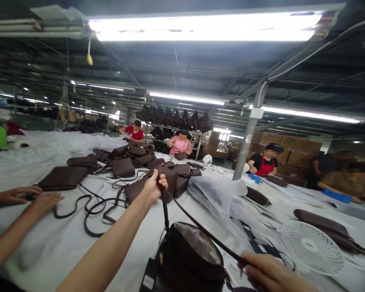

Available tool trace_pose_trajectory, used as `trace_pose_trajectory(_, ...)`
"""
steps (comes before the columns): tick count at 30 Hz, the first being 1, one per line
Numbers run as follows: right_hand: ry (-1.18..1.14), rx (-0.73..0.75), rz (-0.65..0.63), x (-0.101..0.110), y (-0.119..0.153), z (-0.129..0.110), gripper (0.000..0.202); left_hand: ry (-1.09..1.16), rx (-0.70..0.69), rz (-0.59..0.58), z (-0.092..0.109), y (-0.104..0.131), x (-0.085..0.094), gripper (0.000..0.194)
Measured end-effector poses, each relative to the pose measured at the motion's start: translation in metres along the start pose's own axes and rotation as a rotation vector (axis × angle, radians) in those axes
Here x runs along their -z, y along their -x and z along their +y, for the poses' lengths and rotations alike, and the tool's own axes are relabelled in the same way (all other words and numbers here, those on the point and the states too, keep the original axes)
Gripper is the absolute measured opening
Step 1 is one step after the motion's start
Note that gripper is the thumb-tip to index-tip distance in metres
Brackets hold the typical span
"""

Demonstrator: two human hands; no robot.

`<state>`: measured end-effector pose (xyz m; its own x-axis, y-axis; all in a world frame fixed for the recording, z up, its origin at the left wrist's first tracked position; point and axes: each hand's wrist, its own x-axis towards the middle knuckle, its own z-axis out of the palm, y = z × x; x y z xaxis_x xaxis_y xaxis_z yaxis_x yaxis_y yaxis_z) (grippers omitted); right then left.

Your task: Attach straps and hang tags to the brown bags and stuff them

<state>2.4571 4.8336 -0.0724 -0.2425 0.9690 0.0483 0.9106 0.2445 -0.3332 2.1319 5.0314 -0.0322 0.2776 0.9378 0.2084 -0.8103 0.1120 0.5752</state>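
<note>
My left hand [154, 186] is raised over the table, its fingers closed round the dark strap [165, 209] of a bag. Below it the dark brown bag [188, 259] stands open at the top, with a pale lining showing inside and a black tag [148, 278] at its left side. From my left hand the strap runs down to the right, to my right hand [264, 269], whose fingers are wrapped round it near the bag's right side. Behind my left hand lies a pile of brown bags [123, 167].
A white fan [312, 247] stands at the right, near a long brown bag [325, 227]. Clear plastic [213, 194] lies right of the pile. Another person's hands [44, 202] rest at the left by a flat bag [62, 177]. A metal post [249, 138] rises beyond.
</note>
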Motion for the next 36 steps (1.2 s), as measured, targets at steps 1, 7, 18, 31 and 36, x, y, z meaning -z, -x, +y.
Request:
trace_pose_trajectory(1, 0.084, -0.002, 0.023, 0.009, -0.006, 0.001, 0.031, -0.021, 0.005, -0.015, 0.001, 0.000, 0.002, 0.038)
trace_pose_trajectory(7, 0.653, 0.150, 0.115, 0.041, -0.055, -0.051, 0.029, -0.274, 0.153, -0.222, -0.018, 0.008, -0.024, 0.031)
trace_pose_trajectory(18, 0.266, 0.254, 0.427, 0.051, -0.137, -0.111, 0.043, -0.651, 0.183, -0.409, -0.042, 0.007, -0.051, 0.058)
trace_pose_trajectory(31, 0.774, 0.364, 0.318, 0.065, -0.137, -0.114, 0.022, -0.827, 0.239, -0.637, -0.036, 0.014, -0.048, 0.028)
trace_pose_trajectory(36, 0.764, 0.305, 0.349, 0.064, -0.134, -0.106, 0.023, -0.654, 0.357, -0.606, -0.054, 0.018, -0.016, 0.042)
